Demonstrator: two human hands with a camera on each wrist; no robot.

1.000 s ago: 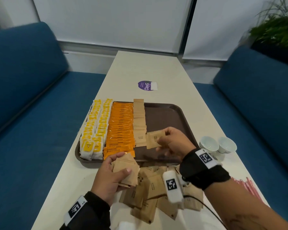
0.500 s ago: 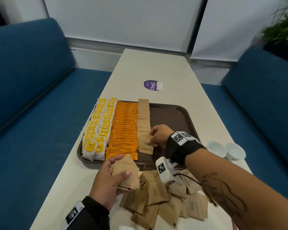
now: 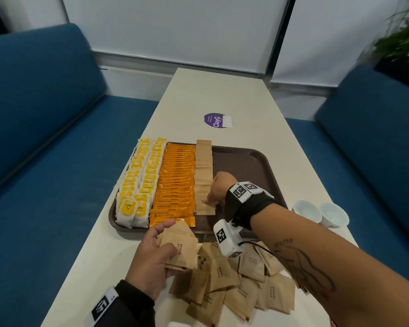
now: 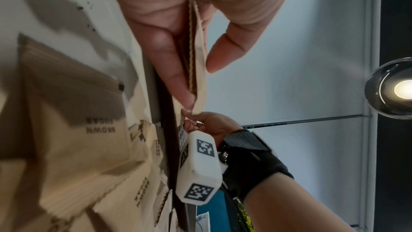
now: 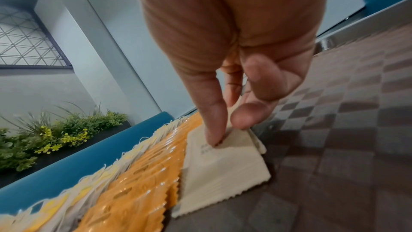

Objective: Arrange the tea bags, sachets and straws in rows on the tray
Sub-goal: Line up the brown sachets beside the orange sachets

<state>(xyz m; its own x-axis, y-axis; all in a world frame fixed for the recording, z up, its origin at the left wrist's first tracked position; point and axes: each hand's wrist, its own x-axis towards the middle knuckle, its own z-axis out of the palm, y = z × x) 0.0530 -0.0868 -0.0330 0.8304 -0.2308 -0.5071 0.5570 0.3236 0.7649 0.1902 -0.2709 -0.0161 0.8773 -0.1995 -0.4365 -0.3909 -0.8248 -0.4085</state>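
- Two rows of tea bags [image 3: 134,192] with yellow tags fill the left end of the brown tray [image 3: 246,166], overlapping from the far rim to the near rim.
- Just right of them runs a row of orange coffee sachets [image 3: 175,185], also overlapping front to back; the nearest ones read "American Black Coffee".
- Next comes a row of brown sugar sachets [image 3: 203,171], touching the orange row and ending short of the near rim.
- The left hand [image 3: 151,258] hovers over the white table [image 3: 222,90] just in front of the tray, fingers and thumb curled round a small stack of sachets [image 3: 180,246] held on edge.
- The right hand [image 3: 219,187] reaches over the tray; its thumb and fingertips [image 5: 214,135] pinch the nearest sachet [image 3: 204,206] at the front of the brown row, which lies flat on the tray.
- Right of that row the tray floor is bare.
- A loose pile of sachets [image 3: 234,286] lies on the table below the right forearm, in front of the tray.
- Two small white cups [image 3: 320,212] stand on the table just right of the tray.
- A purple sticker [image 3: 214,120] sits on the table beyond the tray, and blue sofas [image 3: 45,114] flank the table.
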